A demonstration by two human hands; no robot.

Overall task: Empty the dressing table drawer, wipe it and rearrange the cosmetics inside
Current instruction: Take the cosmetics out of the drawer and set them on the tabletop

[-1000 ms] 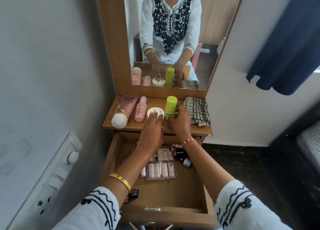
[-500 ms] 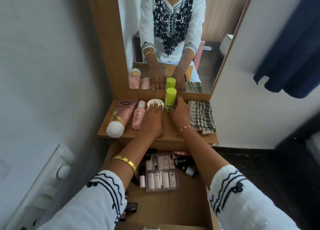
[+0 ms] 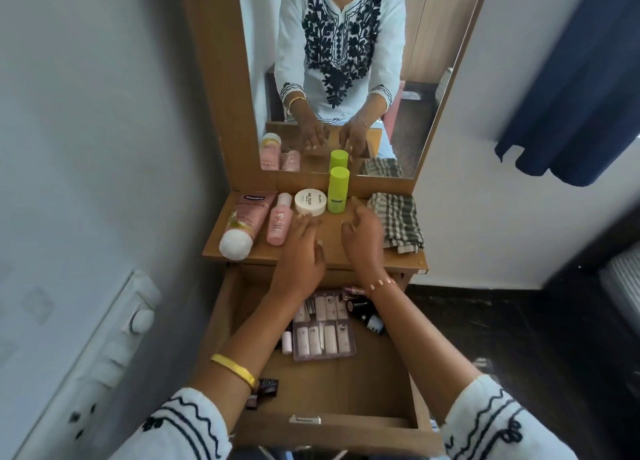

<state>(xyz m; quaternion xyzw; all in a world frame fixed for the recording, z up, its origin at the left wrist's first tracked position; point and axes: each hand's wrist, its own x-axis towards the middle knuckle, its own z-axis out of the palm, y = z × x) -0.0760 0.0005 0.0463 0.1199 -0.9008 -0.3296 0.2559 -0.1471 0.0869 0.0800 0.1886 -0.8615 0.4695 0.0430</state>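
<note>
Now that the white jar [image 3: 310,201] and the green bottle [image 3: 337,190] stand at the back of the table [image 3: 405,257] just under the mirror [image 3: 429,79], we see that both hands have let go of them and drawn back a little: half a second ago the fingers were at the jar and bottle, and now our left hand [image 3: 299,252] and right hand [image 3: 363,240] hover over the tabletop with loose fingers, each grip empty. We judge the emptying to be partly done. The pink tube [image 3: 244,222] and pink bottle [image 3: 280,221] lie at the table's left, while the open drawer [image 3: 329,428] below still holds a clear case of sticks [image 3: 323,333], some dark bottles [image 3: 367,316] and small pieces near its left side. The checked cloth [image 3: 396,222] waits folded at the right for wiping. A grey wall with a switch panel [image 3: 114,338] stands left, a blue curtain [image 3: 571,79] hangs right, above dark flooring.
</note>
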